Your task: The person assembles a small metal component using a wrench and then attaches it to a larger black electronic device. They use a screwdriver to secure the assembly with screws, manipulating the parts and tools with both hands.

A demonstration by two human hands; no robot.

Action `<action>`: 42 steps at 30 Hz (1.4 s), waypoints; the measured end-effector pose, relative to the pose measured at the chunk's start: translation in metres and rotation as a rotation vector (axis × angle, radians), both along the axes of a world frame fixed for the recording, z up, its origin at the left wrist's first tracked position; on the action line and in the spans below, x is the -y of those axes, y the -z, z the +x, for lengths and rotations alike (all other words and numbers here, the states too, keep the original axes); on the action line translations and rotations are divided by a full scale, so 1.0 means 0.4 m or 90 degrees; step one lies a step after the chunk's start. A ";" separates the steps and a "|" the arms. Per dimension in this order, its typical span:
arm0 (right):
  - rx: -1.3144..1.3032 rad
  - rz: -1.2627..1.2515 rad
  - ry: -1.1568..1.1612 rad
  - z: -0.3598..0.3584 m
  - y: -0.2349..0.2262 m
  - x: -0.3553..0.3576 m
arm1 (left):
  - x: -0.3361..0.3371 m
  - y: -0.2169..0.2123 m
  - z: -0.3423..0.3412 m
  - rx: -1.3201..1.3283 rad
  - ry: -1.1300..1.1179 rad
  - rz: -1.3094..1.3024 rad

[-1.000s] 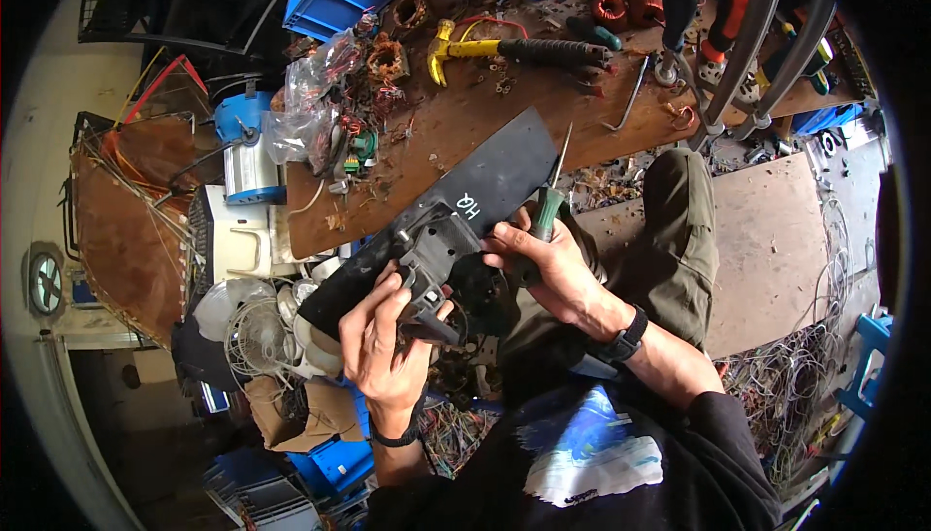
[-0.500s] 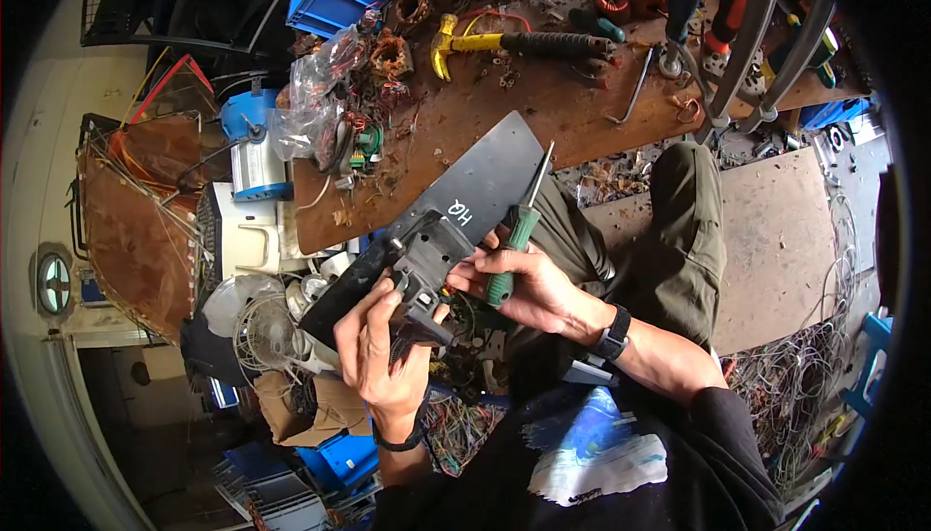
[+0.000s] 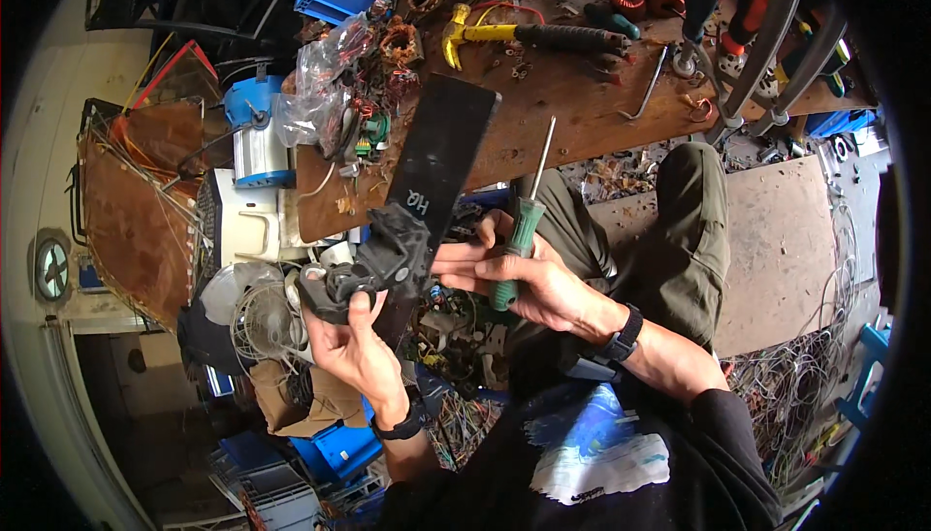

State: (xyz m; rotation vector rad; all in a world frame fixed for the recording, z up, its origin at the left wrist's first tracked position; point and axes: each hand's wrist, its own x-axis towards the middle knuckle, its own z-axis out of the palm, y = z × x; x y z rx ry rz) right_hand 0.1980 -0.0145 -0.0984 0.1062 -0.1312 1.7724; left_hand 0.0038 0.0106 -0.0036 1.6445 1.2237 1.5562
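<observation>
In front of me is a long black flat plate (image 3: 441,143), tilted, with pale handwritten marks and a bulky black moulded fitting (image 3: 396,252) at its lower part. My left hand (image 3: 359,352) grips the fitting at its lower left end, thumb on top. A screwdriver (image 3: 525,230) with a green handle is held in my right hand (image 3: 548,284), its shaft pointing up and away from the plate. The outstretched fingers of that hand reach to the plate's right edge beside the fitting; whether they touch it is hard to tell.
On the brown worktable (image 3: 524,143) lie a yellow claw hammer (image 3: 529,36), copper coils (image 3: 400,41), a clear plastic bag (image 3: 325,75) and upright shears-like tools (image 3: 747,65). Scrap and wires (image 3: 790,386) cover the floor at right. A fan cage (image 3: 267,322) and cardboard box (image 3: 301,400) stand at left.
The plate and its fitting have turned more upright and shifted left. My left hand has moved left and lower, changing its hold. My right hand stays nearly in place with the screwdriver.
</observation>
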 end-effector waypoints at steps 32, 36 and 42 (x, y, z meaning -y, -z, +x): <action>0.241 0.219 0.098 -0.030 -0.005 -0.012 | -0.045 0.143 -0.097 0.808 0.253 -0.640; 0.232 0.207 0.119 -0.031 0.007 -0.013 | -0.056 0.148 -0.102 0.830 0.210 -0.620; 0.271 0.195 0.120 -0.012 -0.005 -0.014 | -0.042 0.126 -0.067 0.808 0.277 -0.587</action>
